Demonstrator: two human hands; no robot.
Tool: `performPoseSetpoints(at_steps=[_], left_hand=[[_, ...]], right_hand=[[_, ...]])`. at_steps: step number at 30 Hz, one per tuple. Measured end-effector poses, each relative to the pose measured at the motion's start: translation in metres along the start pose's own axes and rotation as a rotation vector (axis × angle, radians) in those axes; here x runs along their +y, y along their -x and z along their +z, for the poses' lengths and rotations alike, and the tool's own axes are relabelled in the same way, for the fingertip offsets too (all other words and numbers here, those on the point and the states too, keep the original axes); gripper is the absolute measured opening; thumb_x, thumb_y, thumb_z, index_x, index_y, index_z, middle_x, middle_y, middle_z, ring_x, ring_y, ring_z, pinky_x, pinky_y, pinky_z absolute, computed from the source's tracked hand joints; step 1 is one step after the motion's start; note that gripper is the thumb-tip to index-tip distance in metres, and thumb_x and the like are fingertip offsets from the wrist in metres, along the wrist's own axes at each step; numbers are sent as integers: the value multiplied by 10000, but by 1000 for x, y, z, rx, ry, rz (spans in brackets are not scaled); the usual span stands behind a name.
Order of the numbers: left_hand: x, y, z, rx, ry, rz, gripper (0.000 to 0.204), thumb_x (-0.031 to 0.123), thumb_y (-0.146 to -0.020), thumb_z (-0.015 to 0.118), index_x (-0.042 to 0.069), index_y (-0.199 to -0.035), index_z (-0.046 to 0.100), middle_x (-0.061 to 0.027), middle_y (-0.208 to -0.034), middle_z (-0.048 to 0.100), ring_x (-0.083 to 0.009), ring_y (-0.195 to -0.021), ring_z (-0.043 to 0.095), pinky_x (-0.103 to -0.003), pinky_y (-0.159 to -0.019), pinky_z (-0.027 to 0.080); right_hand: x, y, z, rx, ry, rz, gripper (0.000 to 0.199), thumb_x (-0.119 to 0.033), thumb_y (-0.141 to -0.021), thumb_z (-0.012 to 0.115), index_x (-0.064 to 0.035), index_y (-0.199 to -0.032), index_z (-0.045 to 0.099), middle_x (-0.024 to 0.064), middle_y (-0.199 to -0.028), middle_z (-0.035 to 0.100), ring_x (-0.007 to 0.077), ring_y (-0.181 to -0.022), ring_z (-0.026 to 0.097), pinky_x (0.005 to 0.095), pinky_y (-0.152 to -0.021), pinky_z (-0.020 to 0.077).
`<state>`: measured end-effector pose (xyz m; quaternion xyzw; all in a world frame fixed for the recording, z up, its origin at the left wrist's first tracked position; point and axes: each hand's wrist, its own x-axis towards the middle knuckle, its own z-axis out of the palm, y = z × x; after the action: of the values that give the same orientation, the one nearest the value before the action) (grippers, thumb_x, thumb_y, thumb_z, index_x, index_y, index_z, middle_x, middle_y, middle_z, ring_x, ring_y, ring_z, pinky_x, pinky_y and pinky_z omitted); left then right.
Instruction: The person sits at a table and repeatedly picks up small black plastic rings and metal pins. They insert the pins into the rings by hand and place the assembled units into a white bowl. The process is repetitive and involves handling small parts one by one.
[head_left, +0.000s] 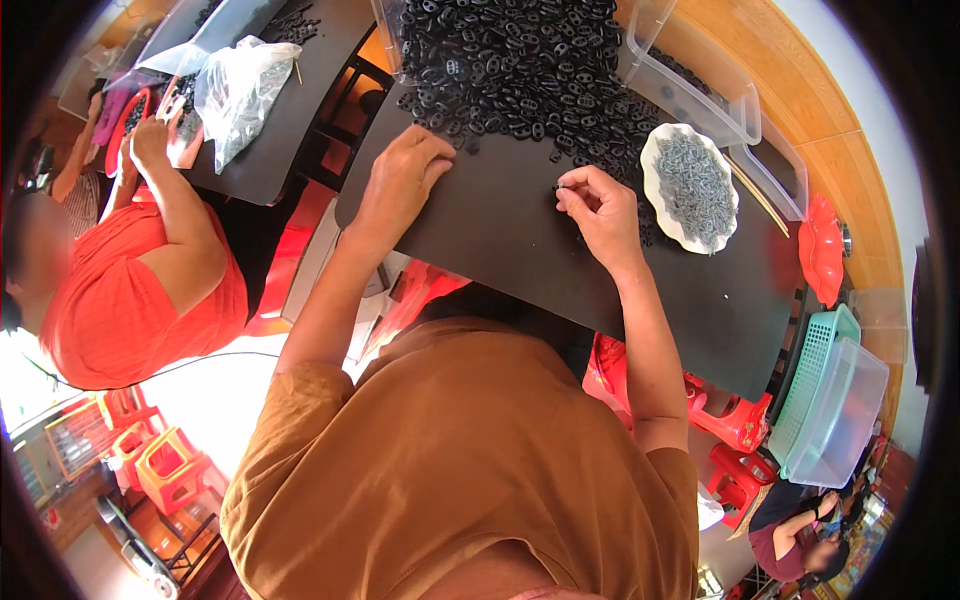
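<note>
On the dark tabletop (500,225), the pile of black pieces (510,70) lies at upper centre, nearer my left hand (400,175), loosely spread; the white dish (651,172), long axis nearly vertical, stands right of my right hand (605,213), fingertips pressed together, whether around something I cannot tell.

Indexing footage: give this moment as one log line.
left hand: near black oval plastic pieces | right hand: curled, left of white scalloped dish

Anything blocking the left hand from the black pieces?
Nothing visible does. The left hand is at the near edge of the heap of black pieces, its fingertips close to the nearest ones. The white dish stands off to the right, out of that path.
</note>
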<state>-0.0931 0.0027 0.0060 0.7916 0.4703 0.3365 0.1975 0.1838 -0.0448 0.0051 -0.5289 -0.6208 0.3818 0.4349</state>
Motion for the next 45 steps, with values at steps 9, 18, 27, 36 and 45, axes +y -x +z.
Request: performPoseSetpoints(at_steps=[9, 18, 27, 36, 45], left_hand=[[18, -7, 16, -49, -18, 229, 163, 53, -826, 715, 22, -982, 676, -113, -932, 632, -301, -844, 632, -386, -741, 515], [27, -18, 20, -259, 40, 105, 164, 59, -831, 711, 26, -987, 673, -118, -940, 628, -284, -825, 645, -376, -744, 516], [27, -19, 28, -322, 412, -154, 143, 44, -868, 716, 9, -995, 660, -64, -913, 660, -158, -861, 683, -289, -746, 541], [28, -21, 61, -329, 1504, -570, 162, 32, -953, 636, 40, -1114, 625, -36, -1034, 653, -160, -935, 690, -234, -831, 580], [35, -24, 63, -359, 1441, -563, 193, 63, -944, 660, 46, -1136, 656, -30, -1016, 675, -140, -907, 686, -238, -805, 575]], right_hand=[[0, 1, 1, 9, 47, -55, 85, 29, -849, 686, 7, -927, 658, 53, -833, 677, 103, -694, 657, 233, -622, 530], [0, 0, -2, 83, 94, -137, 87, 24, -850, 690, -1, -928, 661, 56, -826, 670, 104, -661, 644, 231, -599, 516], [-2, 2, 2, 25, 7, -90, 83, 18, -862, 683, 5, -941, 663, 50, -830, 669, 98, -685, 651, 232, -610, 519], [-2, 2, 4, -22, -174, -43, 99, 19, -878, 674, 14, -975, 654, 41, -838, 671, 78, -705, 640, 216, -625, 512], [-4, 2, 3, -32, -211, -23, 94, 13, -880, 684, 9, -968, 652, 36, -822, 678, 63, -684, 627, 208, -609, 503]])
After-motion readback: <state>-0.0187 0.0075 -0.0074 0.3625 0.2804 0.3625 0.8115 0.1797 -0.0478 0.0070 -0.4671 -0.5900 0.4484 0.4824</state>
